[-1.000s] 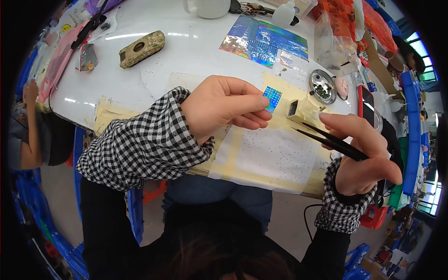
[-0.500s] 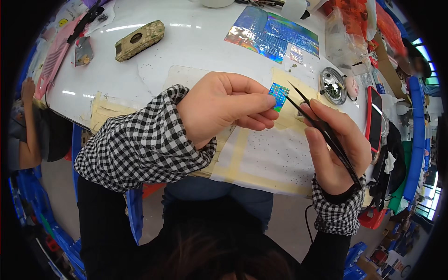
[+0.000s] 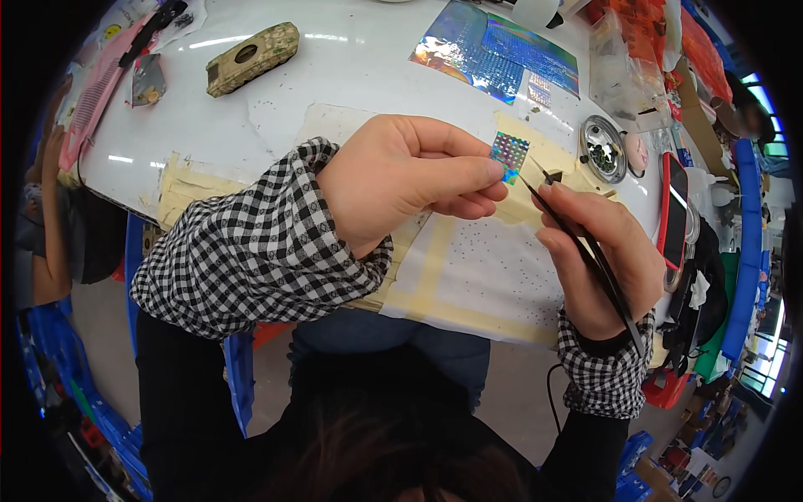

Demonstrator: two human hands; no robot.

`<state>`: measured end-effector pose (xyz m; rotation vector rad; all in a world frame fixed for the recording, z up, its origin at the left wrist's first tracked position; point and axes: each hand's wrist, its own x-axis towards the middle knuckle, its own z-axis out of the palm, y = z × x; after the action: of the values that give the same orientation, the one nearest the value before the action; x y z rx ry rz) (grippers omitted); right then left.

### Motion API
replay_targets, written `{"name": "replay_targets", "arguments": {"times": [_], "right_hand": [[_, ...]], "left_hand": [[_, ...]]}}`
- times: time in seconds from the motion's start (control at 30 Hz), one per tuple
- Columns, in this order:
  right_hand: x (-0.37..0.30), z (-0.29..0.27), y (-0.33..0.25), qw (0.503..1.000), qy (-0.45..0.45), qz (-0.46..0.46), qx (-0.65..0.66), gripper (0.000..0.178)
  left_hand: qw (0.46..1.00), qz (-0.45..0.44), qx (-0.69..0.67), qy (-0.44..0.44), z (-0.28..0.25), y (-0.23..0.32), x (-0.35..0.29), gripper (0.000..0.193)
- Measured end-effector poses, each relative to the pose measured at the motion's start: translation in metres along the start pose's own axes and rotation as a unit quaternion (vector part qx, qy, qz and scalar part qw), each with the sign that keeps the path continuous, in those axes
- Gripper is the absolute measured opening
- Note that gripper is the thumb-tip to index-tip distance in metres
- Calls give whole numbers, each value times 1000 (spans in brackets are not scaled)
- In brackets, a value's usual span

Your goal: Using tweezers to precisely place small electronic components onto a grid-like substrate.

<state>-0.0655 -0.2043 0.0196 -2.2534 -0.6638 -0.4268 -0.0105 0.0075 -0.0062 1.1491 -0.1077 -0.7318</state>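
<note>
Between thumb and fingers, my left hand [image 3: 418, 180] pinches a small holographic sticker sheet [image 3: 512, 151] patterned with rows of tiny dots. My right hand [image 3: 602, 251] is closed round black tweezers [image 3: 590, 247]. Their two thin tips stand apart beside the sheet's right edge, and I see nothing between them. Below both hands, white paper [image 3: 493, 268] scattered with tiny dark specks lies on the table, edged with yellowish tape. A round metal dish [image 3: 603, 125] of small dark green pieces stands beyond my right hand.
A camouflage model vehicle hull [image 3: 253, 58] lies at the far left. Larger holographic sheets [image 3: 477, 50] rest at the back. On the right are a red-edged phone [image 3: 673, 213] and clear plastic bags [image 3: 623, 67]. Another person's arm [image 3: 52, 226] shows at the left edge.
The sticker sheet in my left hand has shifted slightly up and right and tilted, its colours turning more silvery. The tweezers' tips have moved slightly down and right.
</note>
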Motion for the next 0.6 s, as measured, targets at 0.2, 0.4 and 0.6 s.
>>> {"name": "replay_targets", "arguments": {"times": [0.2,0.4,0.6], "right_hand": [[-1,6,0,999,31,-22,-20,37],[3,3,-5,997,-6,-44,-67,35],[3,5,-1,997,0,-40,-64,33]], "left_hand": [[1000,-5,-5,-12,1,-1,1,21],[1000,-6,-1,-13,2,1,0,22],[1000,-5,-6,-11,2,0,0,21]]}}
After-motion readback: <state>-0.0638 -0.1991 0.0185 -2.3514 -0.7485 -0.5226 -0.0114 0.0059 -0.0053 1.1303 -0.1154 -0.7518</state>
